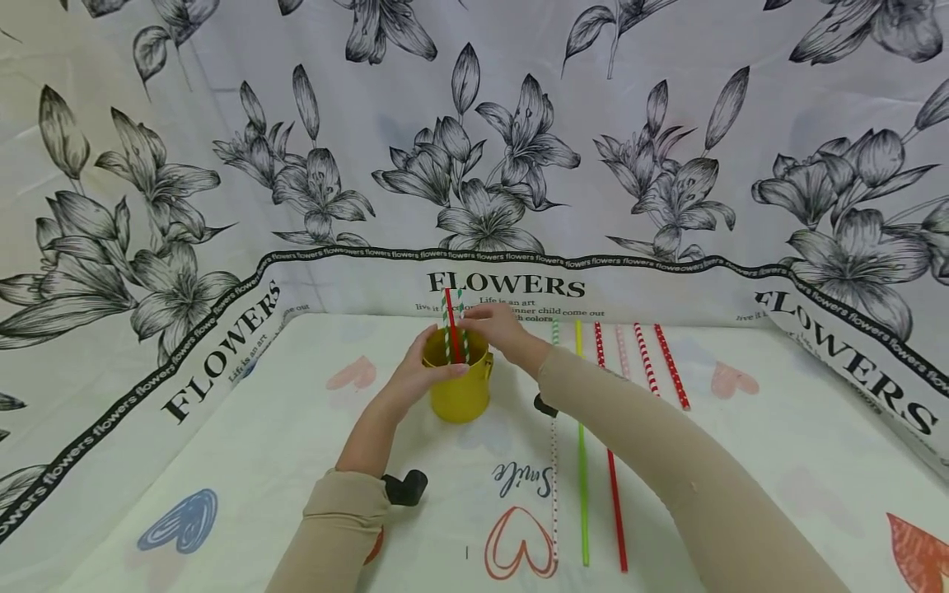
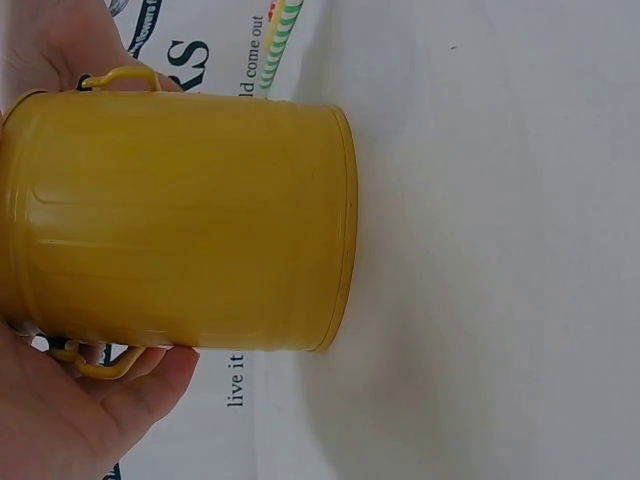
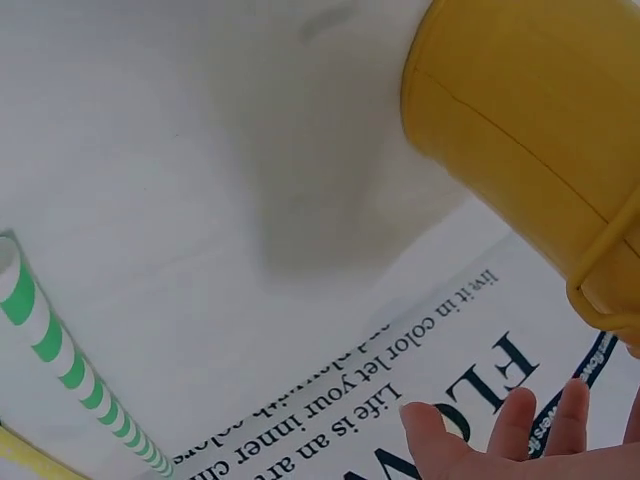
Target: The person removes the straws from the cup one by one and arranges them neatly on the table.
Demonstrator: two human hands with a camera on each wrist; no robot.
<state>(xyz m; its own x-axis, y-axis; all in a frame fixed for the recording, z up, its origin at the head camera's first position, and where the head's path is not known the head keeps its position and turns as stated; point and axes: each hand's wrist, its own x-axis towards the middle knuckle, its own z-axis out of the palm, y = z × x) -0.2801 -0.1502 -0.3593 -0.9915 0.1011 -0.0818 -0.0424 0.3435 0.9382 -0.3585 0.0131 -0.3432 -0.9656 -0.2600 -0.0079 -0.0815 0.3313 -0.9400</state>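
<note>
A yellow metal bucket [image 1: 460, 401] with side handles stands upright on the cloth; it fills much of the left wrist view. Three straws rise from its mouth: a plain red straw [image 1: 453, 325] between a green-and-white striped straw [image 1: 446, 325] and another green-striped straw [image 1: 461, 306]. My left hand [image 1: 413, 375] grips the bucket at its left side, thumb across the near rim. Over the right rim, my right hand [image 1: 502, 329] pinches the right green-striped straw between thumb and forefinger. The right wrist view shows its other fingers [image 3: 510, 425] spread beside the bucket, the pinch itself out of frame.
Right of the bucket lie several straws in two rows: a lime green straw [image 1: 582, 478], a red straw [image 1: 617, 511], a dotted white straw [image 1: 554, 486], and a red polka-dot straw [image 1: 670, 362] among them. My right forearm crosses above them. A flower-printed cloth [image 1: 504, 222] hangs behind.
</note>
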